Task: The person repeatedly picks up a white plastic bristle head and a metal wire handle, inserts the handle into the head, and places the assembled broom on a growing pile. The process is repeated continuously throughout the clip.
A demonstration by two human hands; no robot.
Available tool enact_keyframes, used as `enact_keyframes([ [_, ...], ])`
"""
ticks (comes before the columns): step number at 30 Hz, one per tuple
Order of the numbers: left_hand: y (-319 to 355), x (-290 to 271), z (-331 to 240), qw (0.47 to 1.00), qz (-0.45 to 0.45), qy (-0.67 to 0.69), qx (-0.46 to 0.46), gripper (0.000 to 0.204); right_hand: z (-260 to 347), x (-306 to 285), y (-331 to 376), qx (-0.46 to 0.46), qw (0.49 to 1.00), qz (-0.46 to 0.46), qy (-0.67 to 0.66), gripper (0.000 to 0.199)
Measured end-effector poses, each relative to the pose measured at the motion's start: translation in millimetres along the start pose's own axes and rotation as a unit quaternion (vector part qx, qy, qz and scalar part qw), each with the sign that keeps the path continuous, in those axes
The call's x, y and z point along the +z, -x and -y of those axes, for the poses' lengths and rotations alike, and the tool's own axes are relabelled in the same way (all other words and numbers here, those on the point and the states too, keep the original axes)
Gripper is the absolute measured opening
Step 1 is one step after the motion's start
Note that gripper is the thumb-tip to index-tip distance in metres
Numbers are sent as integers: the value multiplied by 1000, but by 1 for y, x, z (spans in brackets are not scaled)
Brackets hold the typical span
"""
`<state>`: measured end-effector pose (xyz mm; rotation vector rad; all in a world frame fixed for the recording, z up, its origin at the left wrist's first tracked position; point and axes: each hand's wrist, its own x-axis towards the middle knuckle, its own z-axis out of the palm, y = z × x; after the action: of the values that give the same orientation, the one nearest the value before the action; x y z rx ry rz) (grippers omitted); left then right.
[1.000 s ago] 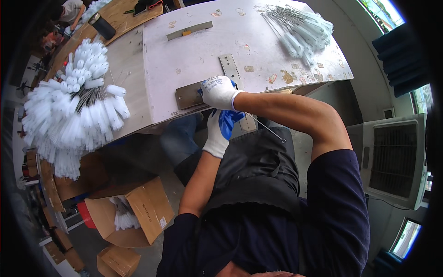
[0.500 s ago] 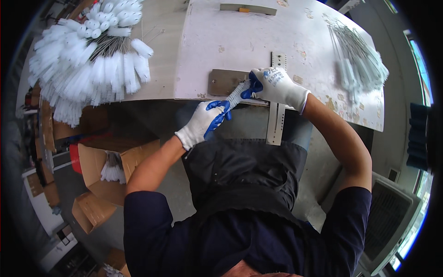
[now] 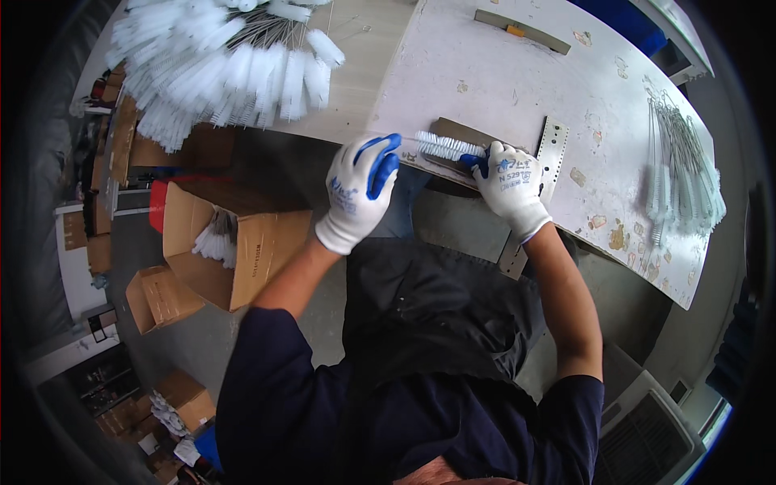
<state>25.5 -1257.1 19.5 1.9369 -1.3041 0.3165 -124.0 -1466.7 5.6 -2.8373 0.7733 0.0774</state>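
Head view: brush (image 3: 447,147) between gloved hands (touching both).

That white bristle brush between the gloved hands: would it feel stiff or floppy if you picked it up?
The brush is probably light: thin wire stem, fluffy white bristles. The bristles likely give easily, while the stem may flex. Being round, it could roll on the table.

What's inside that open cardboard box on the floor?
The open cardboard box holds a bunch of white brushes like the pile on the table. The box walls and flap hide whatever lies deeper inside.
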Motion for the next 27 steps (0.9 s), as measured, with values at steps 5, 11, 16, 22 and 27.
enact_keyframes([
  [5,21,34,-16,790,-11,408,-458,26,1,1,5,16,999,-35,-6,36],
  [11,-16,73,-16,633,-128,584,-492,30,5,-4,6,3,999,-49,-12,36],
  [16,-44,101,-7,565,-220,615,-505,26,9,-7,7,8,999,-38,-24,36],
  [22,-40,107,-22,536,-289,618,-497,25,3,-4,10,-1,999,-41,-22,35],
  [27,-25,109,-9,552,-270,624,-483,25,0,-3,9,-9,999,-30,-21,36],
])
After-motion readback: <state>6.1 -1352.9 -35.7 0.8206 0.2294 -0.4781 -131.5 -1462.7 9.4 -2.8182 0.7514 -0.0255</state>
